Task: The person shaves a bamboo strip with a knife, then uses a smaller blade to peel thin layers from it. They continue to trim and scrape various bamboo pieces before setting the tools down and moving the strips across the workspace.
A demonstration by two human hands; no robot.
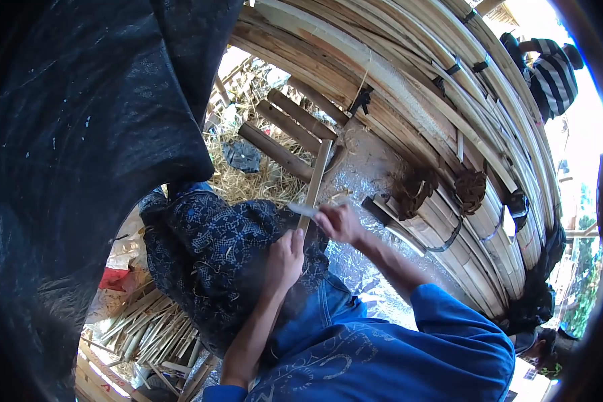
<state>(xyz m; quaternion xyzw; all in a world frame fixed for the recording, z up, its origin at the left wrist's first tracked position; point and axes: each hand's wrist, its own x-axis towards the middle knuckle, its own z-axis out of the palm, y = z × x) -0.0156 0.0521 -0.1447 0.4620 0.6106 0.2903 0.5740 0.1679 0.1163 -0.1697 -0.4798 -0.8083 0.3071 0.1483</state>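
Note:
My left hand [285, 258] grips the lower end of a thin pale bamboo strip [317, 175], which runs up and away from my lap. My right hand [338, 221] is closed on a small knife [303, 210], whose blade points left and lies against the strip just above my left hand. Both hands work over a dark blue patterned cloth [208, 248] spread across my knee. My blue shirt [382, 355] fills the bottom of the view.
A large curved stack of bamboo slats [409, 80] bound with black ties spans the upper right. Black sheeting [67, 154] covers the left. A bundle of cut bamboo strips [147, 328] lies lower left, straw [248, 174] and wooden battens beyond. A person in a striped shirt [553, 70] stands far right.

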